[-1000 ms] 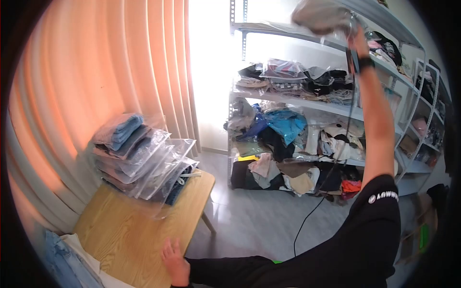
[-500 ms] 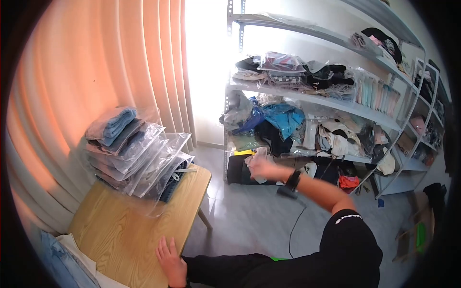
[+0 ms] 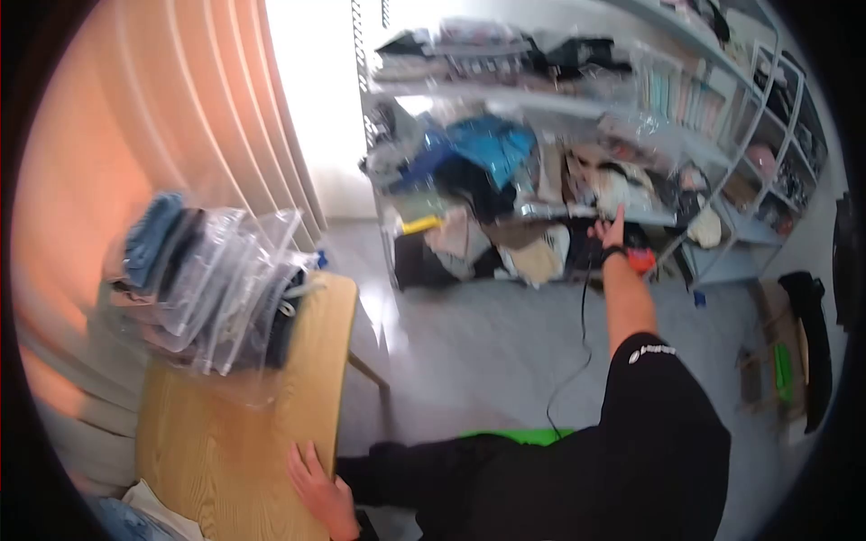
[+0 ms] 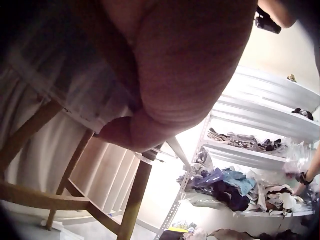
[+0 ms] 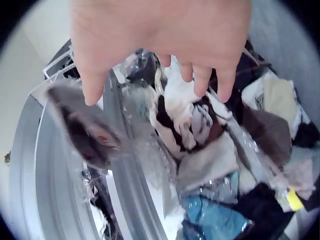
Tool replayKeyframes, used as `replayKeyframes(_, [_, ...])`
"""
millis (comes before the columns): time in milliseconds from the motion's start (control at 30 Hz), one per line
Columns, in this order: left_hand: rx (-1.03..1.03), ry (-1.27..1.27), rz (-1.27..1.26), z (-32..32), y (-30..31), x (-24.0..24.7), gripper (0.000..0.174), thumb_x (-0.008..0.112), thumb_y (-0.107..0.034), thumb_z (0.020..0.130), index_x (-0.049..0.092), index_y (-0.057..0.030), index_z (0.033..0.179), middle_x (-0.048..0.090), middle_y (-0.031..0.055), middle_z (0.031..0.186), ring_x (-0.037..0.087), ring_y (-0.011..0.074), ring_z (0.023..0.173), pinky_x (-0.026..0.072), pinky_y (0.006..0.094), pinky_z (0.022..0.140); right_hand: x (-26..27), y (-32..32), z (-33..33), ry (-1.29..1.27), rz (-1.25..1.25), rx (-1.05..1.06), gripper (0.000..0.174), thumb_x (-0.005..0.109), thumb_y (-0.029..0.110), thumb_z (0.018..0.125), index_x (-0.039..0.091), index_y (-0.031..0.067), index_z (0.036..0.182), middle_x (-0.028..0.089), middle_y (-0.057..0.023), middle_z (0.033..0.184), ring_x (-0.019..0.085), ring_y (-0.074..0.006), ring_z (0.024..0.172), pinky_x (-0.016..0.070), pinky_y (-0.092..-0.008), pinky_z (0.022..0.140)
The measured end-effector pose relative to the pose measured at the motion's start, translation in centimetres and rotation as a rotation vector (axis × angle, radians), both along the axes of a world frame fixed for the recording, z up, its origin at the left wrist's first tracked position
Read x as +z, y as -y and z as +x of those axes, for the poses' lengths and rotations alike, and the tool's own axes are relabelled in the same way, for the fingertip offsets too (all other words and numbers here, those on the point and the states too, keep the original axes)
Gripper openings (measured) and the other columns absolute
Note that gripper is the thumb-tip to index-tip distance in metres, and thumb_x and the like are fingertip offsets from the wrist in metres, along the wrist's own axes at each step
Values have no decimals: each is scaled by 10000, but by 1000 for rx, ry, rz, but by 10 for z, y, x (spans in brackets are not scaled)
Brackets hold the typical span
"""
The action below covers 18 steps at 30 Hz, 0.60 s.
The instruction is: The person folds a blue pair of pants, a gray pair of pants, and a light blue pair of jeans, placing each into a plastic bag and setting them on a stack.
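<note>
1. We find the bagged garment [image 5: 85,127] blurred beside the thumb side of the right hand [image 3: 609,236], in front of the rack [image 3: 505,96] and apart from the fingers. We cannot tell whether it touches anything.
2. We record the right arm reaching forward, away from the body. The hand is wide open, fingers extended and thumb apart, with a dark band [image 3: 613,252] at the wrist. We note nothing in its grip.
3. Near that hand we observe pale clothing [image 3: 624,192] on the rack, with a blue bagged item [image 3: 494,147] further left on the same level.
4. We find a black cable [image 3: 585,347] running from near the right hand down towards the floor. We cannot tell where its upper end lies.
5. We record the left hand [image 3: 323,491] open, resting on the near part of the wooden table [image 3: 221,442] by its edge, fingers extended and gripping nothing.
6. We observe a stack of bagged clothes [image 3: 212,284] leaning at the table's far end, near the curtain [image 3: 126,117].
</note>
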State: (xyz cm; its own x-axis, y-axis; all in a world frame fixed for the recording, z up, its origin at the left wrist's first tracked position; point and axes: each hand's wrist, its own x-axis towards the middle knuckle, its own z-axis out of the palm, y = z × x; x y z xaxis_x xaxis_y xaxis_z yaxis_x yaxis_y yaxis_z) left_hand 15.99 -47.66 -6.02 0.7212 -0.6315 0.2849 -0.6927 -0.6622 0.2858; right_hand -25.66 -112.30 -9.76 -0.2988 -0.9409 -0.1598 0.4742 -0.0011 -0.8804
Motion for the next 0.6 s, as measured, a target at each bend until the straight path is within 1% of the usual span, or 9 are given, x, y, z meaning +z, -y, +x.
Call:
replayKeyframes(33, [-25,-16,64,0,-1,1,678,586,74,584,464,-41,1241,387,192,1349,357,358,1258,282,451,1056,6,-18,-13,72,23,-15,1067,554,767,647,172,173,1447,103,-119,1500,244,-299,1321,428,-472,877])
replayKeyframes(67, [-29,8,45,1,0,3,676,563,89,587,460,-33,1245,386,196,1349,361,369,1252,291,453,1047,-17,-6,-33,-15,-50,-86,995,536,719,704,155,186,1452,95,-120,1506,131,-314,1368,303,-506,1005])
replayKeyframes(133, [-48,14,98,2,0,4,675,540,103,591,456,-25,1248,386,200,1350,366,380,1245,300,456,1038,-71,-11,-65,57,64,-121,912,493,657,774,142,161,1454,62,-118,1517,48,-311,1386,220,-496,1056])
replayKeyframes(167, [-58,26,79,3,0,6,684,516,115,588,450,-21,1256,382,201,1355,364,385,1245,296,460,1037,-93,-25,-72,50,197,-174,706,505,536,824,304,154,1382,324,-98,1411,269,-297,1288,350,-495,940])
replayKeyframes(233, [-71,29,88,3,2,7,694,492,126,586,444,-18,1263,378,202,1359,361,391,1245,292,465,1035,-154,-37,-101,-62,439,-330,537,474,375,846,412,36,1258,483,-129,1237,495,-279,1065,443,-440,819])
replayKeyframes(400, [-58,-26,88,-5,14,17,729,432,149,578,426,-12,1289,361,212,1372,337,390,1268,264,449,1056,-281,-86,-167,-239,870,-160,465,501,340,820,459,38,1171,547,-140,1042,550,-271,913,461,-440,736])
replayKeyframes(500, [-36,-50,83,-5,16,18,725,428,152,579,420,-3,1288,361,212,1370,324,377,1284,240,434,1072,-324,-113,-195,-340,1126,-4,412,521,314,800,494,40,1106,596,-148,896,592,-264,799,475,-440,673])
replayKeyframes(533, [-17,-62,66,-6,17,16,722,430,154,578,418,5,1284,366,210,1367,318,368,1292,223,423,1084,-335,-113,-195,-343,1141,1,412,521,314,800,494,40,1106,596,-148,896,592,-264,799,475,-440,673])
replayKeyframes(600, [-14,-40,95,-5,19,17,714,449,143,583,420,2,1283,375,209,1356,330,370,1281,232,430,1076,-319,-137,-155,-626,1167,166,395,534,296,811,574,15,1086,602,-163,1026,585,-301,839,438,-420,781])
